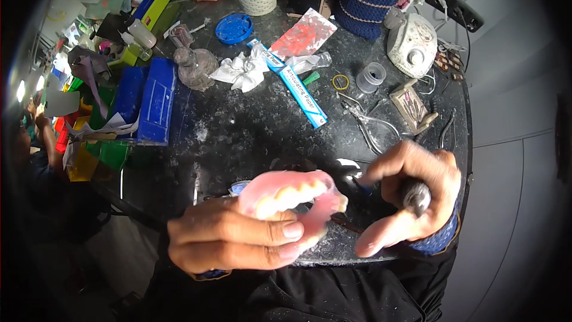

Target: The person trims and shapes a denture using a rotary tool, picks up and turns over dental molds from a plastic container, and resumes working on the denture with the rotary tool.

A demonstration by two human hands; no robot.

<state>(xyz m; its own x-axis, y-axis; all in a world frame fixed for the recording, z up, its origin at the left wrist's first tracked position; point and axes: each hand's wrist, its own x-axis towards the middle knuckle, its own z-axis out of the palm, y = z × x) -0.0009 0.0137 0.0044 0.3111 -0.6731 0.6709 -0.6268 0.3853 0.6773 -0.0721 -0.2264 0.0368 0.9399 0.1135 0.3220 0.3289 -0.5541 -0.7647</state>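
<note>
My left hand (229, 235) is closed on a pink denture (283, 182) with cream-coloured teeth. Its fingers lie over the near side of the arch, and the teeth face partly up. To the right, my right hand (426, 188) holds what looks like a handpiece (416, 197), dark with a rounded shiny end toward me. The handpiece lies between thumb and fingers; its working tip is hidden. Thumb and forefinger reach toward the denture with a gap between, and this hand is slightly blurred by motion. Both hands are above the table's near edge.
Pliers (366, 122), blue-white boxes (301, 95), crumpled tissue (243, 71) and a small cup (370, 77) lie beyond my hands. A white knobbed unit (412, 48) stands at the back right, blue bins (156, 101) at left. Another person's arm (47, 134) shows far left.
</note>
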